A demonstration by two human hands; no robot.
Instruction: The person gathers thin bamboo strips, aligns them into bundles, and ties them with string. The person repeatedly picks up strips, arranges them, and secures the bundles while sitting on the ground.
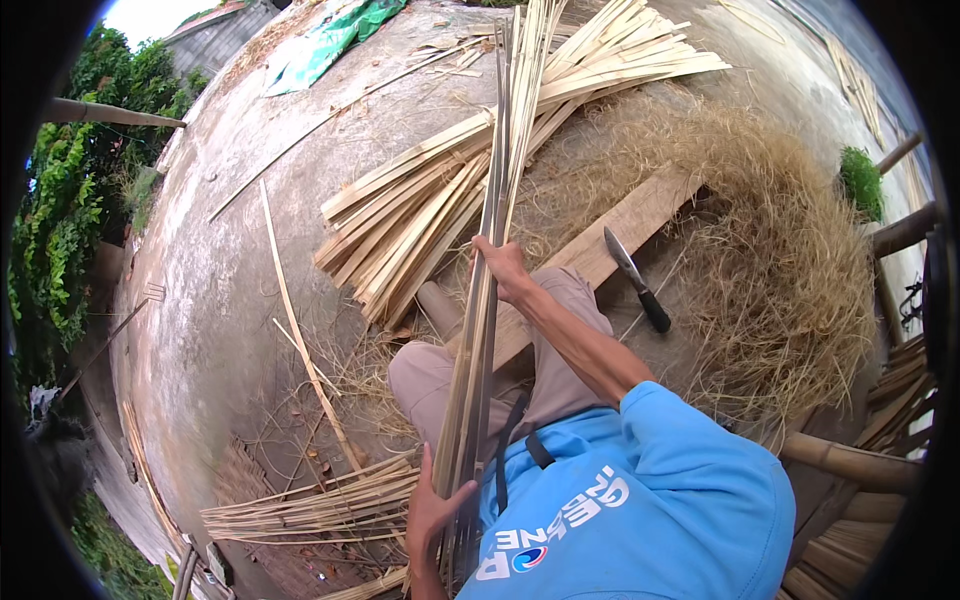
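Observation:
A long bundle of thin split-bamboo strips [474, 365], pale on one side and dark on the other, slants up across my lap and reaches far ahead. Around its middle closes my right hand [503, 270], arm stretched forward. Lower down, beside my hip, my left hand [437, 508] grips the near part of the same bundle, thumb lying across it. Under my right forearm runs a wooden plank [610, 240] that passes between my legs. To its right a knife [637, 278] with a black handle lies on the ground, touched by neither hand.
A large fanned pile of bamboo strips [420, 205] lies ahead. Fine shavings [780, 270] heap up on the right. More strips [320, 505] lie at lower left, near a long single strip [300, 340]. Bamboo poles [850, 462] stick in at the right; a green sheet [330, 45] lies far off.

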